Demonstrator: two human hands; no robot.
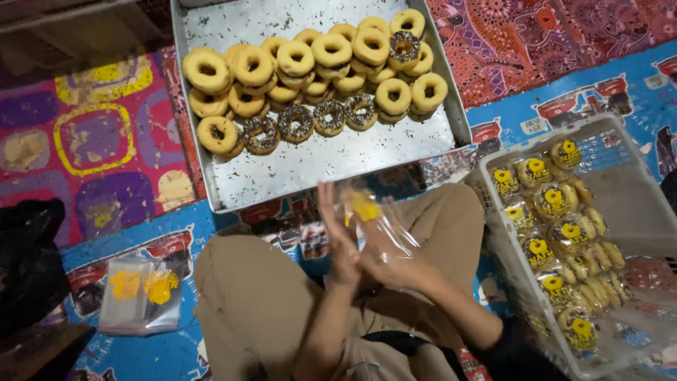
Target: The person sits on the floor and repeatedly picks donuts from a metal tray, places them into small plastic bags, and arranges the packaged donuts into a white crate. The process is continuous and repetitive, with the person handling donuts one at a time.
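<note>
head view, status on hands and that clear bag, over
Left hand and right hand together on the clear bag, empty. Doughnut tray just ahead, basket of bagged ones at right. Nothing between.

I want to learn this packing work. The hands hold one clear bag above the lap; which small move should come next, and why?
Probably rub the clear bag open between left hand and right hand: it looks flat and empty, and unwrapped doughnuts wait on the metal tray.
</note>
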